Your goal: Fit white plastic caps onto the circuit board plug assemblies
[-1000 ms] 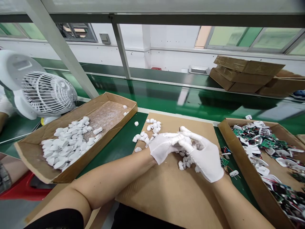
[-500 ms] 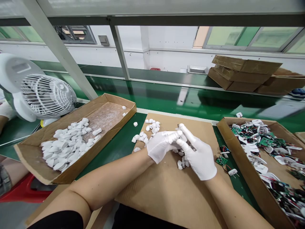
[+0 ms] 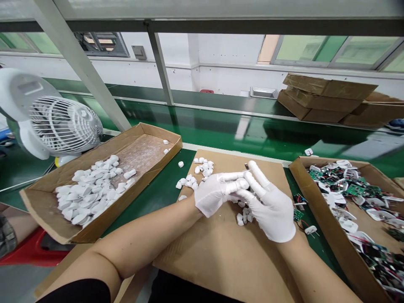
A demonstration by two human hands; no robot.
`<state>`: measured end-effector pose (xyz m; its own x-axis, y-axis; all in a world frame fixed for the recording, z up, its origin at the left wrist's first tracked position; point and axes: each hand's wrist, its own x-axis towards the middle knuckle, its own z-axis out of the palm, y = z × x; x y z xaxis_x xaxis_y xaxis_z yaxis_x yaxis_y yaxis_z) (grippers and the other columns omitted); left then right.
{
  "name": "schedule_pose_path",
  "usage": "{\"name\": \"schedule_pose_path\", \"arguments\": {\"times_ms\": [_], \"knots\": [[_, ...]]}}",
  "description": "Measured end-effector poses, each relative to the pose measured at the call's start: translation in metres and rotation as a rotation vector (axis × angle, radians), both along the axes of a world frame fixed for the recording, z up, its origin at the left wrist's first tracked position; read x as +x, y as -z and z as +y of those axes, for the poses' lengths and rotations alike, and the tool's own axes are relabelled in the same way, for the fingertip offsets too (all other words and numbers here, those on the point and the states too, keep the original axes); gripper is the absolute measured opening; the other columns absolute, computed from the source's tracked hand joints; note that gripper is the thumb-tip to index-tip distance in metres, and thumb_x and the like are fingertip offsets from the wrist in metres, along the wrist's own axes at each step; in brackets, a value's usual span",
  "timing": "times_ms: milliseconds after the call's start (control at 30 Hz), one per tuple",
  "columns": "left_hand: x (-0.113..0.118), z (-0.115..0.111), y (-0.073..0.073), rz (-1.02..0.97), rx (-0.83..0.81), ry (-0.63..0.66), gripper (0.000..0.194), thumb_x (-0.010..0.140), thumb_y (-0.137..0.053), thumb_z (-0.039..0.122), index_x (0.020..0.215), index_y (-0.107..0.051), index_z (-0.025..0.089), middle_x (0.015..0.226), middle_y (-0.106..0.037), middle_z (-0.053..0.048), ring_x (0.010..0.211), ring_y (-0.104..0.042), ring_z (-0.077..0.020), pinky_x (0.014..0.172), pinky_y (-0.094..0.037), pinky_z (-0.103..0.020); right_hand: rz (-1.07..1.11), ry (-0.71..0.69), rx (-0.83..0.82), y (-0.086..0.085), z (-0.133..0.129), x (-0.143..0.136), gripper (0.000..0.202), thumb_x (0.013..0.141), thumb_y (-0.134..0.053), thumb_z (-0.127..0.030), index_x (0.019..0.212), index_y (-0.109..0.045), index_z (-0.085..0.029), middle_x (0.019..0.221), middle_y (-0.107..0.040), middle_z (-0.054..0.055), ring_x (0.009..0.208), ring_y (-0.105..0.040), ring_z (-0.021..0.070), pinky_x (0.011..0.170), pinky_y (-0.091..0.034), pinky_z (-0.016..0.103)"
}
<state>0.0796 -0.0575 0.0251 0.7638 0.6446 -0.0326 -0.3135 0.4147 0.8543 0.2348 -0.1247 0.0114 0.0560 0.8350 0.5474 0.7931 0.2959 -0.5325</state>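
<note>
My left hand (image 3: 217, 190) and my right hand (image 3: 268, 204), both in white gloves, meet over a brown cardboard sheet (image 3: 214, 256). Their fingers are closed together around something small and mostly hidden. A small dark metallic tip (image 3: 246, 166) shows just above the fingertips. What the rest of it is, I cannot make out. Small white plastic pieces (image 3: 244, 216) lie beneath my hands, partly covered by the right one. More white pieces (image 3: 205, 166) sit in a loose cluster beyond my left hand.
A shallow cardboard box (image 3: 151, 181) with many white plastic pieces stands at left, beside a white fan (image 3: 59, 124). At right, another box (image 3: 318, 219) holds green circuit boards, wires and white parts. A wired plug piece (image 3: 310, 230) lies beside it. Folded cartons (image 3: 325, 97) rest behind.
My right hand has shifted slightly right, its fingers turning a little. The metallic tip has moved right with the fingertips. My left hand stays nearly in place, its fingers reaching further right.
</note>
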Motion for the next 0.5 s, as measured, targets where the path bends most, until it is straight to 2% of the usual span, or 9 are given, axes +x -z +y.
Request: {"name": "schedule_pose_path", "arguments": {"times_ms": [100,200,300,367,433,500], "knots": [[0.001,0.003,0.006,0.067,0.069,-0.001,0.048,0.074,-0.079,0.033,0.117,-0.067,0.014,0.083,-0.067,-0.008,0.077,-0.063,-0.0178,0.075,-0.049,-0.032,-0.229,0.032,0.037,0.002,0.001,0.003,0.031,0.095,-0.055,-0.032,0.124,-0.067,-0.029,0.145,-0.050,0.005,0.073,-0.071,0.0195,0.069,-0.056,0.034],[0.000,0.005,0.012,0.096,0.100,-0.027,0.051,0.075,-0.078,0.036,0.120,-0.066,0.015,0.085,-0.069,-0.008,0.076,-0.064,-0.0174,0.074,-0.048,-0.030,-0.302,0.047,0.040,-0.001,0.001,0.004,0.029,0.094,-0.057,-0.035,0.120,-0.069,-0.030,0.145,-0.050,0.006,0.063,-0.069,0.0171,0.063,-0.054,0.033],[-0.002,0.005,0.012,0.150,0.176,-0.049,0.049,0.077,-0.076,0.033,0.122,-0.066,0.017,0.093,-0.071,-0.010,0.088,-0.066,-0.0213,0.079,-0.048,-0.032,-0.139,-0.020,0.014,-0.003,0.001,0.005,0.030,0.092,-0.059,-0.038,0.120,-0.070,-0.031,0.143,-0.052,0.005,0.065,-0.069,0.0172,0.067,-0.057,0.034],[-0.003,0.004,0.007,0.132,0.200,-0.007,0.051,0.075,-0.077,0.028,0.123,-0.065,0.018,0.096,-0.071,-0.009,0.096,-0.065,-0.0229,0.084,-0.048,-0.034,0.016,-0.055,0.004,-0.003,0.001,0.007,0.031,0.091,-0.060,-0.036,0.120,-0.070,-0.031,0.142,-0.053,0.004,0.070,-0.070,0.0180,0.071,-0.058,0.034],[-0.004,0.005,0.001,0.066,0.158,0.058,0.054,0.073,-0.078,0.024,0.125,-0.064,0.021,0.099,-0.071,-0.008,0.105,-0.063,-0.0241,0.090,-0.047,-0.036,0.148,-0.032,0.025,-0.003,0.001,0.008,0.029,0.088,-0.065,-0.033,0.117,-0.072,-0.031,0.140,-0.056,0.004,0.071,-0.069,0.0185,0.071,-0.059,0.035],[-0.006,0.006,-0.005,0.047,0.091,0.047,0.056,0.067,-0.081,0.020,0.121,-0.066,0.021,0.101,-0.071,-0.007,0.110,-0.062,-0.0262,0.094,-0.046,-0.037,0.223,0.005,0.060,-0.003,0.003,0.011,0.028,0.084,-0.071,-0.032,0.112,-0.074,-0.030,0.139,-0.058,0.005,0.066,-0.067,0.0175,0.066,-0.059,0.036]]}}
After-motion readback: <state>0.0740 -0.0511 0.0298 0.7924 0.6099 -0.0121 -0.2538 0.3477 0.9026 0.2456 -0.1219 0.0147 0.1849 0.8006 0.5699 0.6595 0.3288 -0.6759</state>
